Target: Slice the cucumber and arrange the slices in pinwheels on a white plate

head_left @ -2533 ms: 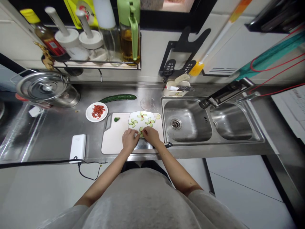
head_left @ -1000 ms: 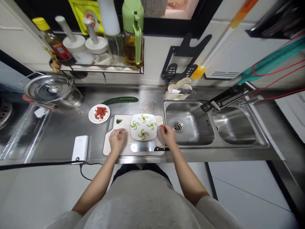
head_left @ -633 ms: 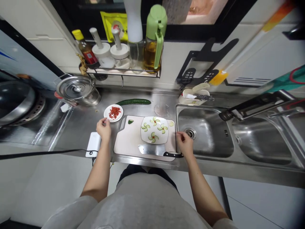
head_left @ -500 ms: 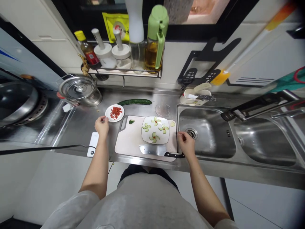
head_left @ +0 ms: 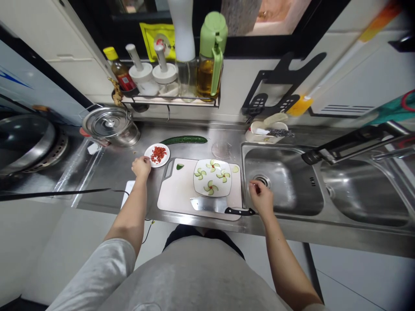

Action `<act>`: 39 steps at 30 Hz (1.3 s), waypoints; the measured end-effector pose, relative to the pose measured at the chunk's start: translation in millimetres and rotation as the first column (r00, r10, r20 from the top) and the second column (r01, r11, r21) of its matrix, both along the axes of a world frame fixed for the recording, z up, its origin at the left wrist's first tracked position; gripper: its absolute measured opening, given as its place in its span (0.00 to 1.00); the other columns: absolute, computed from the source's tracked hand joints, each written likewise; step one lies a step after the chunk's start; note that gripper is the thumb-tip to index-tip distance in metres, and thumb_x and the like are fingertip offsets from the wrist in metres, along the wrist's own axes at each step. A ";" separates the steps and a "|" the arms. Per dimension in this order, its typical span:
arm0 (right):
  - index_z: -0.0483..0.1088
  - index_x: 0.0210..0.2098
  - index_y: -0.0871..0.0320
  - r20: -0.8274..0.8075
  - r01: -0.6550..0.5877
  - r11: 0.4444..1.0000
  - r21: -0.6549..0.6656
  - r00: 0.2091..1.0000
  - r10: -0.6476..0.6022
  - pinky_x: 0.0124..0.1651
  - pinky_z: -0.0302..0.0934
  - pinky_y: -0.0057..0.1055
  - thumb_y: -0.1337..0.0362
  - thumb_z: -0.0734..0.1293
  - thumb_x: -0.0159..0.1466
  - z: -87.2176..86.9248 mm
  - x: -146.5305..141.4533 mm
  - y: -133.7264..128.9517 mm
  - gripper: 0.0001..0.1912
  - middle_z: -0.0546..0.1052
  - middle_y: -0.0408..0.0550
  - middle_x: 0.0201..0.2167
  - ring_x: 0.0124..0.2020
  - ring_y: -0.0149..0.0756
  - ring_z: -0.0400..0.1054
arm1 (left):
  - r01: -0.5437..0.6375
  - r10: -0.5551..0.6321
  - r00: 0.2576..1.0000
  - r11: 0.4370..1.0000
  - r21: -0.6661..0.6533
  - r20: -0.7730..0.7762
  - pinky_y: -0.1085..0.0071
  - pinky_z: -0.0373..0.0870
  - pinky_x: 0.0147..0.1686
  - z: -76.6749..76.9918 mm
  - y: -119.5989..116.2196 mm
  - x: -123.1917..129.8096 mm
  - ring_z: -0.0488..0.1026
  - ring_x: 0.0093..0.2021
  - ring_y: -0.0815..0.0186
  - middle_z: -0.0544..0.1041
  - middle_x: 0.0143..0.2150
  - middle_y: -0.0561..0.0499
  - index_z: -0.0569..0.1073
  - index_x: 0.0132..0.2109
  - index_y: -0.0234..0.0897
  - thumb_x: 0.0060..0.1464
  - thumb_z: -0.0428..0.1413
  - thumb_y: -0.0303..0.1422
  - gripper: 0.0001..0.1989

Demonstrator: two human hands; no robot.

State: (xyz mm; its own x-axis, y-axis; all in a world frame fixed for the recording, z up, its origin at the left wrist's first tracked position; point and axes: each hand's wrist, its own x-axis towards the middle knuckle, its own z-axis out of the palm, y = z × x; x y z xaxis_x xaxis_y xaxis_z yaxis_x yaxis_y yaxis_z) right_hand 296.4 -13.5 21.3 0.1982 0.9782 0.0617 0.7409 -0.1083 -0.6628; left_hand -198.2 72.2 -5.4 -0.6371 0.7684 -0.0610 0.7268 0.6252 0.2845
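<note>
My left hand [head_left: 142,167] is at the left rim of a small white plate [head_left: 148,148], fingers closed at its edge. Chopped red bits [head_left: 158,154] lie on that plate. Over the near left part of the sink, my right hand [head_left: 262,198] has its fingertips pressed together; anything between them is too small to make out. Between the hands, a white square plate [head_left: 212,176] rests on a cutting board [head_left: 175,190], bearing several pinwheels of green-edged slices with red centres. A cleaver [head_left: 209,204] lies before it, handle rightward. A cucumber end [head_left: 180,166] sits at the board's upper left.
A whole cucumber [head_left: 184,139] lies behind the board. To the right is a double steel sink [head_left: 285,181] with a black faucet [head_left: 343,149]. A lidded steel pot [head_left: 121,134] stands left, and a rack [head_left: 181,101] of bottles and jars hangs on the wall.
My left hand has moved up and right against the small plate's rim. My right hand has shifted right, further over the sink. The view has moved slightly.
</note>
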 end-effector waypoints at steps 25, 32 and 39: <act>0.75 0.40 0.59 0.097 -0.033 0.995 -0.097 0.994 0.042 0.31 0.56 0.29 0.52 0.56 0.62 -2.8 1.1 -10.8 0.22 0.74 0.48 0.25 0.26 0.35 0.64 | 0.140 -0.143 0.983 0.990 -0.034 -0.117 0.57 0.63 0.46 5.3 24.4 -14.1 0.67 0.49 0.51 0.71 0.46 0.39 0.75 0.41 0.38 0.55 0.51 0.35 0.11; 0.74 0.39 0.59 0.073 -0.038 0.994 -0.107 0.996 0.046 0.31 0.56 0.29 0.54 0.56 0.62 -2.1 -5.5 -7.0 0.20 0.75 0.48 0.26 0.26 0.35 0.64 | 0.164 -0.160 0.986 0.961 0.223 -0.039 0.61 0.63 0.49 22.0 10.3 30.1 0.68 0.48 0.56 0.72 0.45 0.42 0.71 0.43 0.36 0.60 0.45 0.35 0.13; 0.73 0.42 0.57 -0.038 -0.255 0.964 -0.072 0.967 0.253 0.35 0.59 0.27 0.60 0.58 0.65 24.7 -71.5 -7.6 0.15 0.76 0.48 0.33 0.31 0.34 0.68 | 0.756 -0.825 0.513 0.565 0.331 0.236 0.66 0.66 0.46 43.5 -55.8 150.3 0.69 0.44 0.62 0.72 0.41 0.47 0.72 0.40 0.40 0.60 0.47 0.32 0.09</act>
State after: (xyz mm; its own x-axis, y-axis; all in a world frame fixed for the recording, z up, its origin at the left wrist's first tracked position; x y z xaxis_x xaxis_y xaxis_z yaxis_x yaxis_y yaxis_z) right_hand 224.9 -21.1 46.0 -0.0565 0.9983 -0.0168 0.7315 0.0299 -0.6812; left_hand -47.9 16.4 38.1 0.2785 0.9592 0.0476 0.7301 -0.2437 0.6384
